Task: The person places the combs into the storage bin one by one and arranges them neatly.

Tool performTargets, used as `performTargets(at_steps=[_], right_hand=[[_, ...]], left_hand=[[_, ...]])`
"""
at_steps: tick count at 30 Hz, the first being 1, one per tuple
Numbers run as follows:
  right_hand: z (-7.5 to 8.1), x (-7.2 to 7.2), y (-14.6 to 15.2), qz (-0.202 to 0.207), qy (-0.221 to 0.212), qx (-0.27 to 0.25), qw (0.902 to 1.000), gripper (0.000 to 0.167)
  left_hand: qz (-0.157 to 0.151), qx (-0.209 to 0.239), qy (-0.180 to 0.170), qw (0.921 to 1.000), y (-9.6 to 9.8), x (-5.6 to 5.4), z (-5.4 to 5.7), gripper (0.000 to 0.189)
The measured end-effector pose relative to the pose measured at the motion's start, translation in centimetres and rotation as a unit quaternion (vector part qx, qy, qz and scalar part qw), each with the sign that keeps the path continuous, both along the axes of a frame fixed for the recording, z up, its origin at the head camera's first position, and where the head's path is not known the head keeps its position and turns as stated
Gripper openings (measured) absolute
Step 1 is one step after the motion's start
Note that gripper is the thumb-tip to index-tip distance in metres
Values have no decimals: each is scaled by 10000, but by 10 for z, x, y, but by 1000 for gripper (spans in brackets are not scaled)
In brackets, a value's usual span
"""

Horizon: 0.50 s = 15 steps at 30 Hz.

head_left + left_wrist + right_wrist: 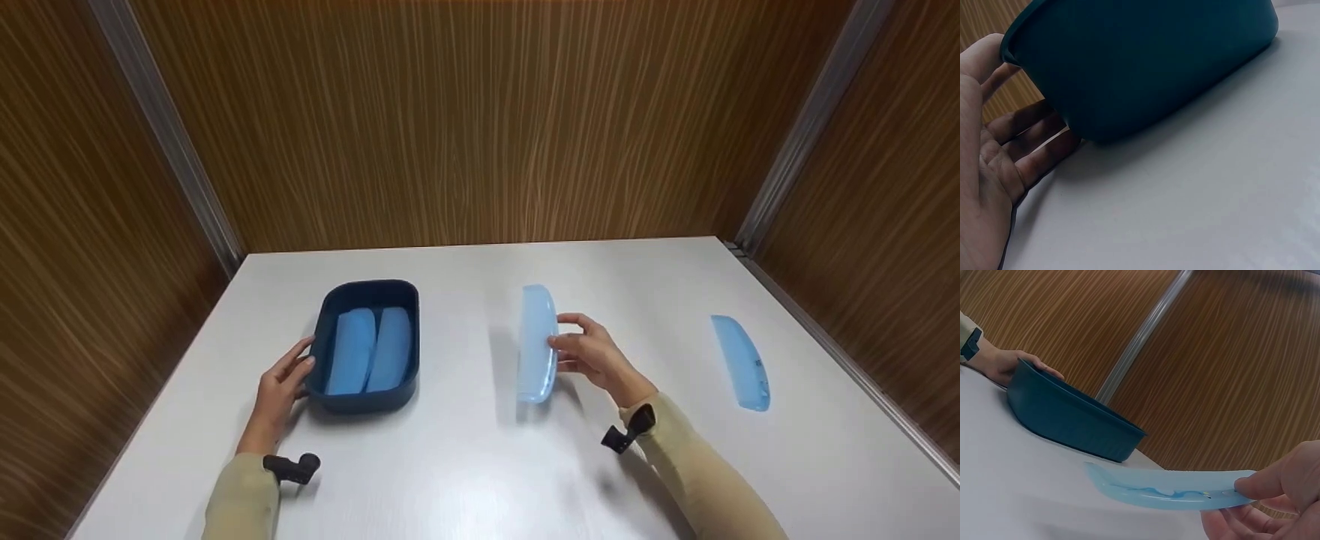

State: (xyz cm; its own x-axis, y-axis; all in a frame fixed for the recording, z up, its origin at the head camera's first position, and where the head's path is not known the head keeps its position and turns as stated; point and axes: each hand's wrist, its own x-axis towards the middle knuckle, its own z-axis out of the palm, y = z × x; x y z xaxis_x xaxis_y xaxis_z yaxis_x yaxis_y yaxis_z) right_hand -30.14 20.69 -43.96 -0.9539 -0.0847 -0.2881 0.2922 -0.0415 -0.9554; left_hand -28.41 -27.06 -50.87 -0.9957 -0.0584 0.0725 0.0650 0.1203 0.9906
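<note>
A dark blue oblong bin [362, 405] stands on the left of the white table. My left hand [279, 390] touches its left side, fingers fairly straight against the outer wall and just under the rim in the left wrist view. Inside lie two blue half-moon pieces [352, 351] side by side, lengthwise. To the right of the bin, my right hand [596, 352] pinches a light-blue translucent half-moon plastic piece [535, 345] by its curved edge, thumb on one face and fingers on the other. Above the table, the held piece [1157, 486] casts a shadow and shows a wavy blue marking.
Another light-blue half-moon piece [741, 364] lies on the table [465, 465] at the right. Wood-grain panels [465, 127] with metal corner strips [806, 124] enclose the back and both sides. Black wrist devices [630, 429] sit on both sleeves.
</note>
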Motion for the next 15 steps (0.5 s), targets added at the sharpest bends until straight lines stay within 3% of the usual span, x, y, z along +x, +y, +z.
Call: performTargets(at_steps=[15], right_hand=[[8,-1,-28,93,42,-145,9998,56]], left_hand=[[-48,-125,23,9999,-1,2,1,54]])
